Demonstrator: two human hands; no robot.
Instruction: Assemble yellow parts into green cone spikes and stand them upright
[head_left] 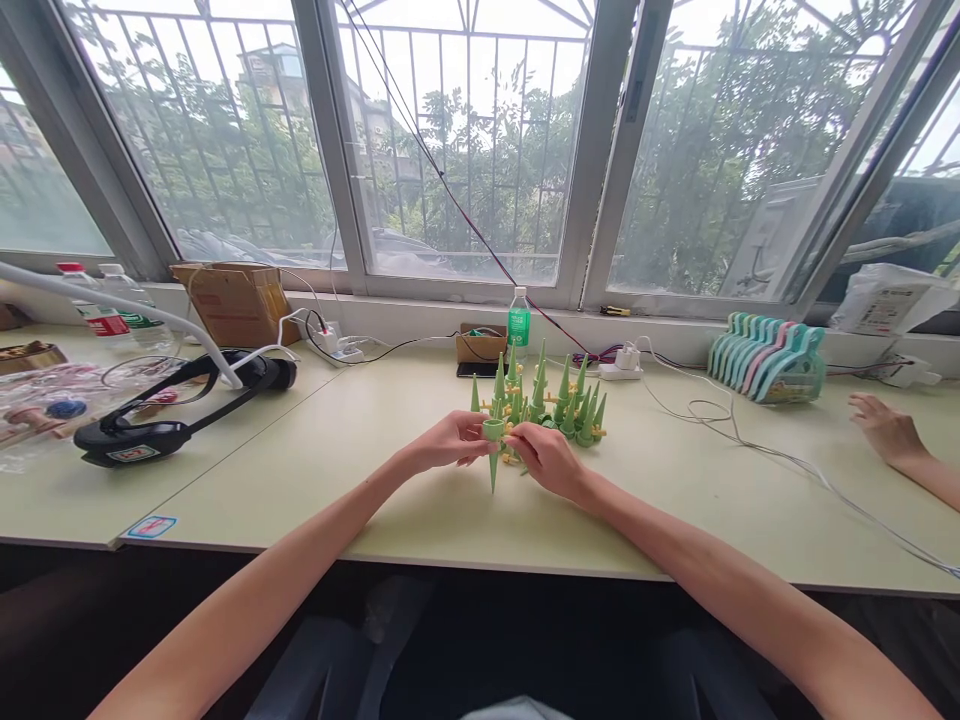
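Point down over the table's front part, a green plastic watering spike [493, 465] with a wide round collar is held between my hands. My left hand [454, 440] is closed on its collar from the left. On the other side, the fingers of my right hand [547, 455] pinch a small yellow valve [507, 437] at the collar; how far it is fitted in cannot be made out. Just behind my hands stand several more green spikes [540, 385], points up, with yellow valves on them. My knuckles hide some of the nearest ones.
A green-labelled bottle [519, 325] and a small brown box [481, 345] stand behind the spikes. To the left lies a black headset [135, 440]; to the right are pastel hangers [769, 360] and loose white cables [739, 435]. Another person's hand [889, 430] rests at the far right.
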